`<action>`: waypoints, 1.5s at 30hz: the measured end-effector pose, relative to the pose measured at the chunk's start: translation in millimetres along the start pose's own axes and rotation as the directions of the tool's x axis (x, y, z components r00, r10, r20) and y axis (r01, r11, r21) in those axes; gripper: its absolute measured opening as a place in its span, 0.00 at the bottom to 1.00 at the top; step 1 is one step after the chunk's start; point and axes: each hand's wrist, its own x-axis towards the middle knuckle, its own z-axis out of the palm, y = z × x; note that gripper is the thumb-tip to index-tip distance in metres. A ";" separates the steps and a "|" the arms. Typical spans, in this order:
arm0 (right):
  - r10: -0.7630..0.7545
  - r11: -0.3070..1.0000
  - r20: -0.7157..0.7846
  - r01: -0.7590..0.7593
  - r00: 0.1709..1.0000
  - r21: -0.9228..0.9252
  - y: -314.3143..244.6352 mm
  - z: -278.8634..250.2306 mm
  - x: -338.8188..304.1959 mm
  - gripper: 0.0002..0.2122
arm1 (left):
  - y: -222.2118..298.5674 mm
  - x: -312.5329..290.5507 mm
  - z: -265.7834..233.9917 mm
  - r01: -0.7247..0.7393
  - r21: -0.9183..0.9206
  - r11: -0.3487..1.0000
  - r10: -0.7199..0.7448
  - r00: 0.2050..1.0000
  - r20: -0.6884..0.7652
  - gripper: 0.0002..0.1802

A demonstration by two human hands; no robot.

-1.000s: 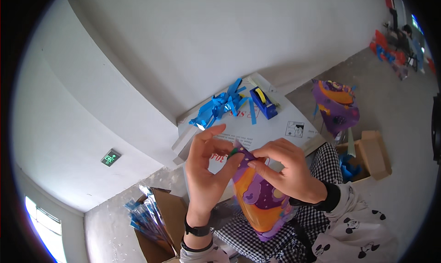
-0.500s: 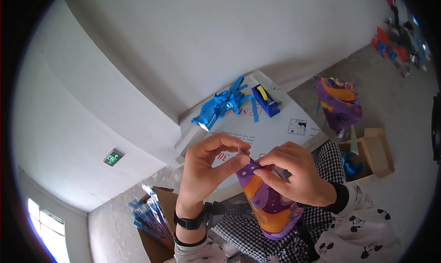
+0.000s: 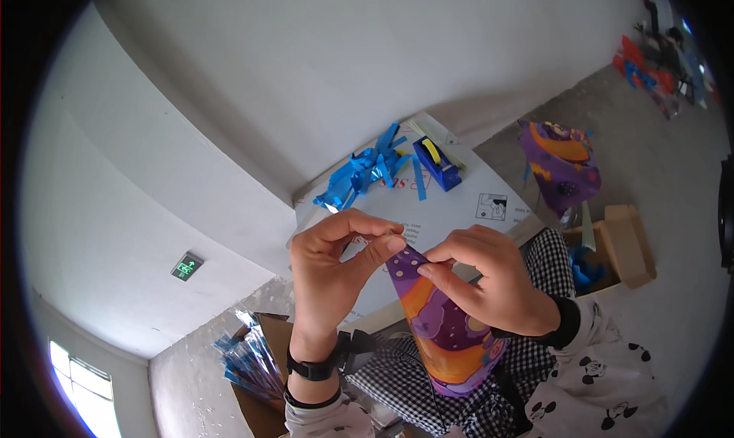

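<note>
A purple and orange paper cone hat (image 3: 443, 339) with pale dots near its top leans over my checkered lap, its point up and tilted left. My left hand (image 3: 329, 266) pinches thumb to forefinger at the hat's tip; the very point is hidden by these fingers. Lower on the right side, the thumb and forefinger of my right hand (image 3: 501, 281) press against the hat's surface just below the tip. Beyond my hands, a blue tape dispenser (image 3: 438, 163) with a yellow core stands on a white box-like surface (image 3: 459, 201).
Crumpled blue strips (image 3: 365, 169) lie left of the dispenser. Several similar purple hats appear nested in a stack (image 3: 564, 167) at the right, above an open cardboard box (image 3: 631, 247). Another carton (image 3: 277, 337) at lower left holds blue-edged plastic packs (image 3: 246, 361). A wall (image 3: 306, 56) rises behind.
My left hand has shifted slightly left and up at the hat's tip, and more of the dotted top shows between my hands. The right hand keeps its pinch.
</note>
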 end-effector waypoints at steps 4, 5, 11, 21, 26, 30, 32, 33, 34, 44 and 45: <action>0.042 0.995 0.011 -0.042 0.999 0.095 -1.2 -2.7 3.2 0.08 | 12.3 8.5 -3.0 0.039 0.004 0.999 -0.039 0.999 -0.003 0.05; 0.097 0.979 0.051 -0.104 0.994 0.176 0.4 -2.5 2.6 0.09 | 10.0 13.4 -5.1 0.041 -0.002 0.999 -0.041 0.999 -0.001 0.05; 0.293 0.910 0.283 -0.357 0.913 0.211 28.0 -12.2 -18.0 0.13 | -0.7 51.5 -34.1 -0.088 -0.138 0.986 0.079 0.994 -0.071 0.07; 0.566 0.572 0.522 -0.760 0.638 0.309 79.2 -52.0 -15.9 0.10 | -10.7 88.7 -86.3 -0.041 0.178 0.983 0.087 0.963 -0.255 0.13; 0.539 0.616 0.600 -0.763 0.591 0.197 101.3 -75.7 4.8 0.13 | -12.3 95.3 -129.7 -0.044 0.140 0.989 0.086 0.947 -0.309 0.13; 0.526 0.765 0.593 -0.644 0.610 -0.016 115.7 -107.8 24.2 0.18 | -14.0 82.5 -150.3 -0.018 0.154 0.988 0.077 0.917 -0.391 0.11; 0.552 0.733 0.564 -0.680 0.614 0.023 110.9 -126.4 37.0 0.19 | -17.2 79.3 -156.6 0.001 0.135 0.991 0.059 0.896 -0.441 0.10; 0.573 0.697 0.543 -0.714 0.614 0.072 111.1 -133.0 42.5 0.19 | -24.2 76.4 -162.7 0.003 0.132 0.991 0.056 0.895 -0.442 0.10; 0.537 0.733 0.564 -0.678 0.628 0.057 114.7 -138.3 46.3 0.21 | -29.6 71.9 -168.8 0.006 0.050 0.999 0.015 0.910 -0.415 0.10; 0.496 0.739 0.696 -0.673 0.519 -0.025 108.2 -142.3 63.9 0.13 | -76.5 50.1 -200.1 0.018 -0.206 0.978 -0.111 0.886 -0.451 0.12; 0.513 0.732 0.685 -0.680 0.517 -0.036 111.3 -144.4 62.7 0.13 | -80.0 47.4 -209.7 -0.005 -0.223 0.975 -0.103 0.878 -0.467 0.13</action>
